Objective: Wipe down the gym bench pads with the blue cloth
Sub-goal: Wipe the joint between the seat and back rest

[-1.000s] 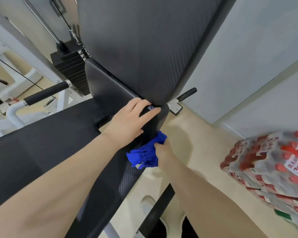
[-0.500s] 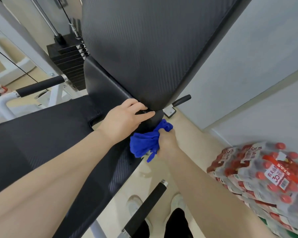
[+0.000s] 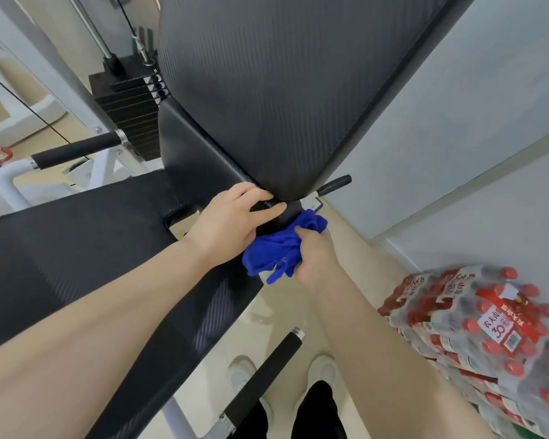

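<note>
1. We see the blue cloth [image 3: 279, 248] bunched up at the right edge of the seat pad [image 3: 76, 248], just under the bottom corner of the back pad [image 3: 267, 90].
2. Our right hand [image 3: 314, 255] grips the cloth w/ curled fingers. Bits of cloth stick out above & below the hand.
3. The top of the cloth touches the dark part where the 2 pads meet.
4. Our left hand [image 3: 232, 220] rests on that same spot, right next to the cloth. Its fingers are mostly straight & reach into the gap under the back pad. We can't see it holding anything.
5. The 2 hands are very close; the cloth sits between them.
6. The seat pad is black & goes off to the left. The back pad is black too & stands up tall, tilted.
7. A small black lever [image 3: 335, 184] pokes out to the right, just past the back pad's corner.
8. A black handle bar [image 3: 76, 150] sticks out on the left side, behind the seat pad. Another black bar [image 3: 267, 372] is low down, near our feet.
9. A weight stack [image 3: 130, 118] sits behind the bench, w/ a cable going up.
10. Our white shoes [image 3: 322, 372] stand on the pale floor [image 3: 346, 236].
11. Packs of water bottles [image 3: 488, 337] w/ red caps are piled on the right, by the wall [image 3: 457, 122].
</note>
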Action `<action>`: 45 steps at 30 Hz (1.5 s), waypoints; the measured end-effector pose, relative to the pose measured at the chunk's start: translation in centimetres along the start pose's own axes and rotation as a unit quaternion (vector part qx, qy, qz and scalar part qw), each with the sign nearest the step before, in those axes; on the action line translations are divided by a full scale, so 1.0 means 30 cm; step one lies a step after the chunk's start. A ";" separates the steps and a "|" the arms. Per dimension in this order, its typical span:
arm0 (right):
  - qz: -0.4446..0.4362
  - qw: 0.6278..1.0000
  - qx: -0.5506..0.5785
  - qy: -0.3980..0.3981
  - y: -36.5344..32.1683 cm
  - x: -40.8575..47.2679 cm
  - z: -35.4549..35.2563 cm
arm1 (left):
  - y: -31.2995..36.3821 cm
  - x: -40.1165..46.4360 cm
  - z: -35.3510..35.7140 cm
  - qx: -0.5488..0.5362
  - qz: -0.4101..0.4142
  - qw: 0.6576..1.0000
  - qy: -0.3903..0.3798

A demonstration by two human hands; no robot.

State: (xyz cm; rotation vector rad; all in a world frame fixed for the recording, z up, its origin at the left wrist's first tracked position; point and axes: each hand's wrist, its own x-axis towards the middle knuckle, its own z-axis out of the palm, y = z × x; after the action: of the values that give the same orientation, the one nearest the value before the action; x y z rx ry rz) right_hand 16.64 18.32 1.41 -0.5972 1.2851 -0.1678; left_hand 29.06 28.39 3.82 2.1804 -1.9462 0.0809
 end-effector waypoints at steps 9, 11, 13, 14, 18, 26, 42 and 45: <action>0.050 0.998 0.037 0.013 -0.080 -0.048 0.026 | 0.011 -0.027 0.011 0.001 -0.007 0.999 -0.050; 0.002 0.996 0.090 -0.025 -0.168 -0.111 0.036 | 0.017 -0.028 0.008 0.026 0.002 0.998 -0.060; 0.007 0.994 0.104 -0.024 -0.210 -0.162 0.055 | 0.029 -0.027 -0.022 0.027 0.002 0.998 -0.060; 0.008 0.995 0.103 -0.018 -0.213 -0.184 0.053 | 0.039 -0.028 -0.036 0.022 -0.001 0.996 -0.084; -0.050 0.992 0.108 -0.037 -0.236 -0.285 0.019 | 0.013 -0.047 -0.099 0.021 -0.010 0.986 -0.167; -0.074 0.997 -0.029 0.010 -0.267 -0.169 0.074 | 0.041 0.067 -0.306 0.001 -0.056 0.997 -0.044; -0.277 0.959 -0.042 -0.035 -0.326 -0.376 0.000 | 0.106 0.360 -0.452 0.107 -0.026 0.994 -0.004; -0.280 0.956 -0.084 -0.014 -0.308 -0.346 0.010 | 0.115 0.363 -0.446 0.101 -0.024 0.994 0.017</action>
State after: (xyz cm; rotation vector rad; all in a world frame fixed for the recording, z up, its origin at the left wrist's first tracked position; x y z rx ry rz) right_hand 15.78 15.22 14.92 -1.1004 1.0804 -0.5205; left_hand 28.38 20.06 19.29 2.3327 -1.9409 0.3170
